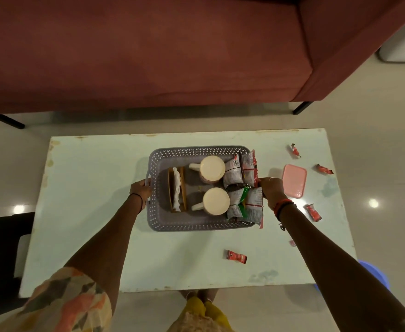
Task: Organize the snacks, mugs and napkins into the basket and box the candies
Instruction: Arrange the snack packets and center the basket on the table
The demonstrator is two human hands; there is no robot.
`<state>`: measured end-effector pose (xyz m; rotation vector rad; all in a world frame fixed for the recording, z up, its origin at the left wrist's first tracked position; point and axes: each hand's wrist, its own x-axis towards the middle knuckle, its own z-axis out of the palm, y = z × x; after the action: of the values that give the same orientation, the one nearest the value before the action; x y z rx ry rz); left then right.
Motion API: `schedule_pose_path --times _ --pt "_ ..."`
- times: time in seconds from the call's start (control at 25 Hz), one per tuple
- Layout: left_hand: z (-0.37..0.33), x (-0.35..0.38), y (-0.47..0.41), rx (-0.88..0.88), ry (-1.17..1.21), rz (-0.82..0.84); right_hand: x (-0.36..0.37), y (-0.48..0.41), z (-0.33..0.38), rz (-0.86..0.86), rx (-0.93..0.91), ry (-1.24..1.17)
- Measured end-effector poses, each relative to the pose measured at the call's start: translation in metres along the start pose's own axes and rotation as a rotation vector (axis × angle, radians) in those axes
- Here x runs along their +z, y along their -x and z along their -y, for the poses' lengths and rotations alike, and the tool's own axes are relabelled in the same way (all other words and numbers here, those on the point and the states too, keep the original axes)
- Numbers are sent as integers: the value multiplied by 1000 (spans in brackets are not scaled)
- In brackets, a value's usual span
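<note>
A grey perforated basket (196, 152) sits mid-table. Inside it are a wooden napkin holder with white napkins (176, 189), two upturned cream mugs (212, 168) (216, 201), and several snack packets (244, 188) along its right side. My left hand (140, 189) grips the basket's left handle. My right hand (272, 188) grips its right side next to the packets. A pink lidded box (294, 180) lies just right of my right hand. Red wrapped candies lie loose on the table (236, 256) (313, 212) (324, 169) (295, 150).
The pale table (88, 188) stands in front of a maroon sofa (148, 56). A dark chair (0, 248) is at the left edge, a blue stool (376, 274) under the table's right corner. A small pink scrap (292, 243) lies near my right forearm.
</note>
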<state>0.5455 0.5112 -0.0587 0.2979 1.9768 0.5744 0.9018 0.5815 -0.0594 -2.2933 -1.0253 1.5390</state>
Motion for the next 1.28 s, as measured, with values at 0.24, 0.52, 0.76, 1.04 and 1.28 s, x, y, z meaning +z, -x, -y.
schedule_pose_path --times 0.24,0.52,0.76,1.04,1.28 --pt "3 9 -27 1 29 -5 5 -23 2 -3 4 -22" --pt "9 10 -27 36 -26 2 6 -17 10 36 -6 -127" --pt "17 -2 1 61 -124 -119 1 1 -3 -147 -27 14" --pt "62 7 91 229 -93 -279 13 67 -44 -317 -1 86" --pt "90 44 149 340 -78 -253 10 102 -68 -350 -15 18"
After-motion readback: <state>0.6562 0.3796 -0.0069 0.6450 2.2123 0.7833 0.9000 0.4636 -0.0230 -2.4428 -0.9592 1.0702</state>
